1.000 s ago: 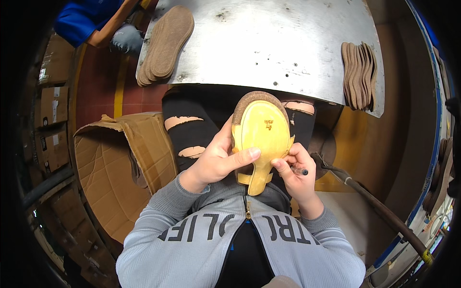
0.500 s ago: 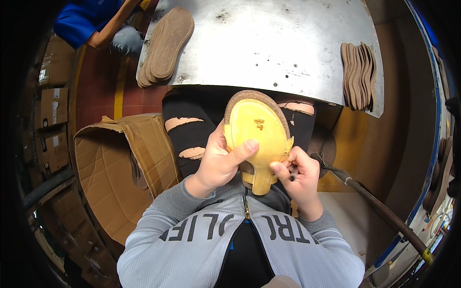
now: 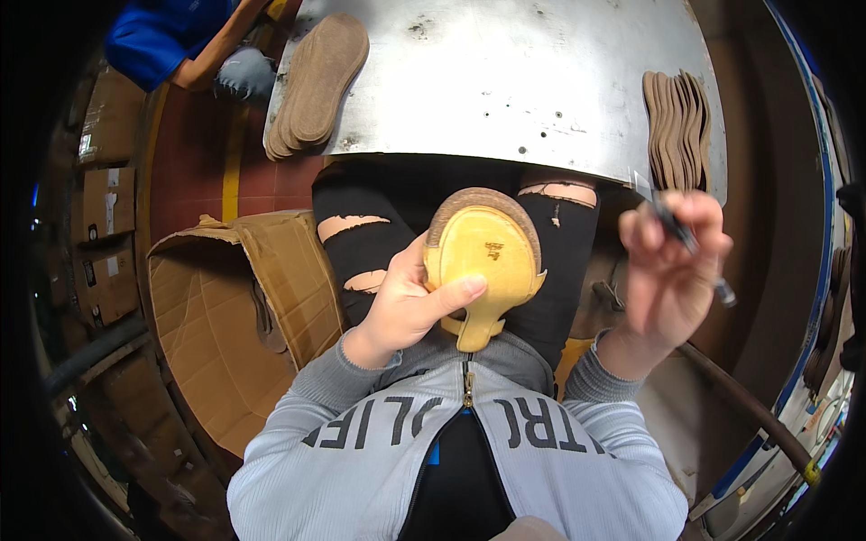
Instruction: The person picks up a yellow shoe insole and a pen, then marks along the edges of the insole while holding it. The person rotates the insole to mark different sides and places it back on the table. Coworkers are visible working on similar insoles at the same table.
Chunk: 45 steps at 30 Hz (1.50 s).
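Note:
My left hand (image 3: 408,302) grips a yellow shoe last (image 3: 483,270) in my lap, thumb pressed across its underside. A brown insole (image 3: 480,199) lies against the last and shows as a rim along its far edge. My right hand (image 3: 669,269) is raised to the right, apart from the last, with its fingers closed on a thin dark tool (image 3: 690,242) that looks like a pen or small blade. Both sleeves are light grey.
A grey metal table (image 3: 505,81) lies ahead, with a stack of brown insoles (image 3: 316,86) at its left edge and another insole stack (image 3: 678,117) at the right. An open cardboard box (image 3: 225,316) stands to my left. A person in blue (image 3: 171,45) is at the far left.
My right hand has left the last and lifted up to the right with the thin tool. My left hand still holds the last, now tilted slightly.

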Each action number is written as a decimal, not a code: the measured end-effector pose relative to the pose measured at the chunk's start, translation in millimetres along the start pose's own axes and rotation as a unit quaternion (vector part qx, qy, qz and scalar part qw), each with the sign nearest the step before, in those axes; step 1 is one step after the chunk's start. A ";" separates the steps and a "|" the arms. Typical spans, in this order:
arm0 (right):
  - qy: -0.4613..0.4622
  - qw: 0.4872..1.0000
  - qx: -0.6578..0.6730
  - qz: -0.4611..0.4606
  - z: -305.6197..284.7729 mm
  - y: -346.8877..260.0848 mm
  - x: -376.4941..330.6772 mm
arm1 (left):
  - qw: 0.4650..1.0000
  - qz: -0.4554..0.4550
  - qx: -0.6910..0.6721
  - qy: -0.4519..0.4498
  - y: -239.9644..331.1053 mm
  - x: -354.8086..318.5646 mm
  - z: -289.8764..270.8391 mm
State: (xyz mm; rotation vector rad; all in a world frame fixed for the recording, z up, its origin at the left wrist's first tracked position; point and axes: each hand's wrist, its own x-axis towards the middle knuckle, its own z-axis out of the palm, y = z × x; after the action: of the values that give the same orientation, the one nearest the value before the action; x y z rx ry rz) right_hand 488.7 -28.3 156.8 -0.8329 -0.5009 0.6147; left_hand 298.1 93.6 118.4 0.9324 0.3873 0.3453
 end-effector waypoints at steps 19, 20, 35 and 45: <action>-0.040 0.980 -0.090 0.172 15.8 56.4 -16.2 | 0.945 0.051 0.321 -0.043 -21.0 11.1 -2.3; -0.027 0.981 -0.085 0.170 11.9 59.1 -12.9 | 0.921 0.033 0.386 -0.034 -25.1 12.4 -4.8; -0.002 0.973 -0.040 0.229 -12.9 68.6 5.2 | 0.984 -0.041 0.171 0.003 -47.3 13.5 -5.5; 0.028 0.957 -0.019 0.288 -5.5 71.3 -9.8 | 0.991 -0.102 0.065 0.058 -48.3 -12.1 7.9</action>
State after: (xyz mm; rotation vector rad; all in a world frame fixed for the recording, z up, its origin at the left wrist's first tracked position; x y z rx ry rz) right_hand 463.6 -0.7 95.0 -1.0388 -0.2112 1.1163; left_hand 296.9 55.9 84.8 0.9929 0.6131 0.1880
